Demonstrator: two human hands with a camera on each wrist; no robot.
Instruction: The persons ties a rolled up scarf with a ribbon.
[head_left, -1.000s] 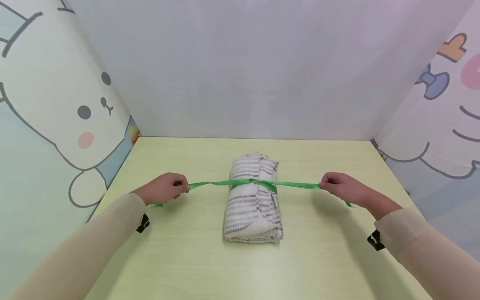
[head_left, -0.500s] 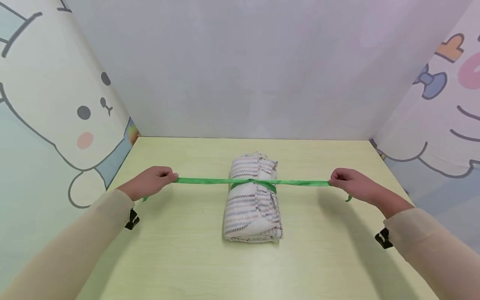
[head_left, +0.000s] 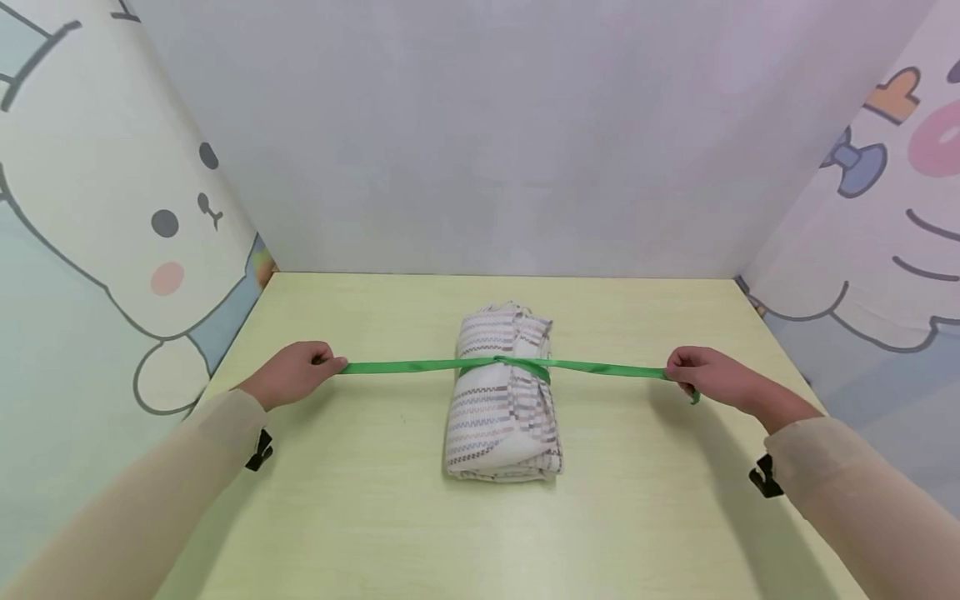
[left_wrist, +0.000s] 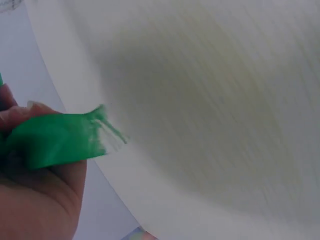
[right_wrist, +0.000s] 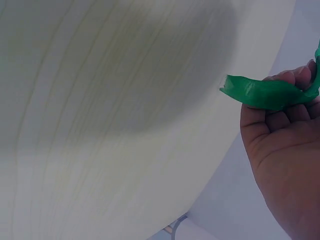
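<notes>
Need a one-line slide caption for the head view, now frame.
Left hand and right hand pull a green ribbon taut, knotted across a rolled striped cloth on a pale table.

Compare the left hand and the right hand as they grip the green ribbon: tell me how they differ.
The left hand sits slightly higher in the head view than the right hand. A short tail of the green ribbon pokes out below the right hand; none shows beyond the left hand there, though the left wrist view shows a frayed end. Both grip an end of the ribbon, stretched straight across the rolled striped towel, and both wear beige sleeves.
</notes>
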